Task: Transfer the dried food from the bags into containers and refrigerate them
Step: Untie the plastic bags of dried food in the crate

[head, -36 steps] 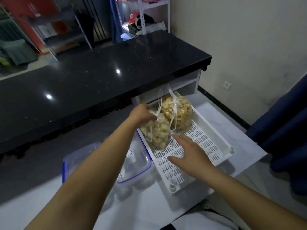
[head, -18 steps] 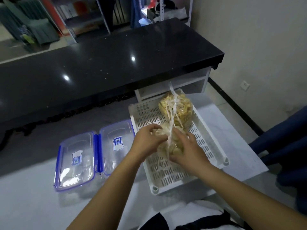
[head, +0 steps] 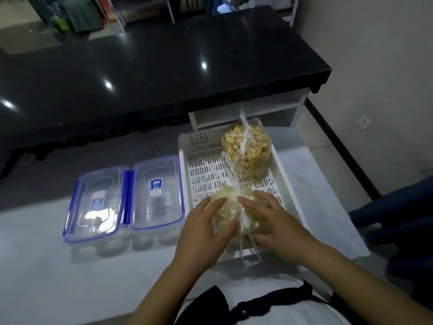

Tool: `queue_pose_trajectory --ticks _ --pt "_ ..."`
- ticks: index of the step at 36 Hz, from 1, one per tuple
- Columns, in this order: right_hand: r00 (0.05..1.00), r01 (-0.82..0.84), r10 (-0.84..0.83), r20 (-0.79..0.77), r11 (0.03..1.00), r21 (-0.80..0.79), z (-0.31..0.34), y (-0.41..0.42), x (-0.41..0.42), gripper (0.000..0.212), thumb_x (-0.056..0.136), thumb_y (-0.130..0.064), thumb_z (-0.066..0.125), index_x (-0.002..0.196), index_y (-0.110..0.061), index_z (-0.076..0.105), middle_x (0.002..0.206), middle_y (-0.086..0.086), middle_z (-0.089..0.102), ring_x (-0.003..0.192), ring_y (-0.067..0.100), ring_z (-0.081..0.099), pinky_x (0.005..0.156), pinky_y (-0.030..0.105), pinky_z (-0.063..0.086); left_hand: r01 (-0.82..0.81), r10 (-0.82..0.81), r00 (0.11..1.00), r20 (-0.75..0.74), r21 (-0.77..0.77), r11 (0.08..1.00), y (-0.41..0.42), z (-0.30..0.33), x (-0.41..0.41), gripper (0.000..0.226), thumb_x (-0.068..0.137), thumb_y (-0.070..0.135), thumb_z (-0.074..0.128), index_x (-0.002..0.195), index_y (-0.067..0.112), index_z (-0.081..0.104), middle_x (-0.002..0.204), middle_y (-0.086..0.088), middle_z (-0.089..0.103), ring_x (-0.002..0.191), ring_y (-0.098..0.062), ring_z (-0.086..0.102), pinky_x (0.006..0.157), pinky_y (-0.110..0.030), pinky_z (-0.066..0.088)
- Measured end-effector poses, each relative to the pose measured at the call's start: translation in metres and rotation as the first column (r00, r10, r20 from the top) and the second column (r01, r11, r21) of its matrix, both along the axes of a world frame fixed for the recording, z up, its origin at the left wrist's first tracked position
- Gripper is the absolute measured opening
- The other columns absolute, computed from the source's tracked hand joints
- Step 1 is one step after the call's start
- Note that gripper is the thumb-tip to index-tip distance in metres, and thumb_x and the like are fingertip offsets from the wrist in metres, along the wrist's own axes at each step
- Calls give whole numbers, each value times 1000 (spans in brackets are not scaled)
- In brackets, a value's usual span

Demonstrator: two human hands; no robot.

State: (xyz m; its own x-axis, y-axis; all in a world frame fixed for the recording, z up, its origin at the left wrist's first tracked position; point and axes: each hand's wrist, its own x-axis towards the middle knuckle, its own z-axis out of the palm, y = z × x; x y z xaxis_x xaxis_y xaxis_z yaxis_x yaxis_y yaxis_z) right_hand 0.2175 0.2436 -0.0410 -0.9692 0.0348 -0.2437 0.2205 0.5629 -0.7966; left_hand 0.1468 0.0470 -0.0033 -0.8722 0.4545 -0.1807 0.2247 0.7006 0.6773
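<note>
Glossy black speckled stone counter (head: 164, 66), white perforated plastic tray (head: 206, 170), clear crinkled plastic bags (head: 248, 153), transparent plastic containers (head: 126, 198)

I see a glossy black countertop (head: 164, 66) reflecting ceiling lights, a beige wall (head: 375, 55) with a socket (head: 363, 119), and metal shelving (head: 117, 15) behind.
</note>
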Motion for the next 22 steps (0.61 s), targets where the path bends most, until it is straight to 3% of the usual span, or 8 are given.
queue_pose_trajectory --ticks 2,4,7,9,12,14,17,22 --pt "999 -43 43 14 999 -2 5 6 -2 84 83 -22 77 138 -67 33 147 -38 12 128 -7 34 87 -4 33 2 -2 1000 19 -27 1000 0 3 -3 58 87 52 69 142 39 52 155 10 40 145 -10 32 115 -25 24" --pt "996 -82 82 30 997 -6 15 14 -5 73 84 -29 74 136 -67 38 150 -31 20 128 -5 39 97 10 39 16 -16 1000 3 2 1000 1 8 -9 57 87 50 70 139 36 54 149 11 45 141 -9 37 116 -27 29" --pt "996 -83 83 14 996 -28 29 28 -13 55 88 -35 71 134 -56 50 142 -26 40 128 -6 43 104 22 41 59 -58 998 -28 28 998 6 18 -19 47 87 47 71 131 36 59 131 23 54 126 2 47 98 -6 31" --pt "999 -36 36 -1 999 -28 37 33 -20 46 89 -37 70 131 -49 56 137 -23 48 125 -5 46 104 23 42 102 -102 994 -42 -13 995 12 24 -27 44 87 48 70 129 37 61 131 21 58 122 3 49 95 -7 33" --pt "1000 -20 20 -7 999 47 42 33 -31 38 91 -38 67 129 -41 62 135 -18 52 122 1 50 103 26 44 173 -188 979 -83 -158 972 25 30 -35 44 88 47 68 130 37 61 135 16 60 125 -6 53 102 -27 43" --pt "999 -42 44 -16 993 108 42 28 -36 36 92 -35 67 127 -37 63 134 -17 53 119 2 52 98 20 42 200 -232 969 -85 -282 938 36 32 -37 42 88 47 65 129 38 61 132 14 62 121 -12 56 97 -34 48" --pt "999 -38 45 -29 980 193 37 18 -41 32 93 -29 65 126 -32 66 133 -15 55 115 8 55 93 20 42 193 -230 971 -67 -353 916 45 29 -37 38 86 45 65 124 37 63 125 11 64 110 -15 60 80 -30 46" --pt "996 59 -47 -75 985 165 28 8 -35 19 91 -25 68 111 -27 71 121 -14 60 105 10 59 92 27 47 106 -142 986 -89 -320 941 43 23 -32 37 84 44 68 119 36 63 121 11 65 104 -13 62 75 -28 43"
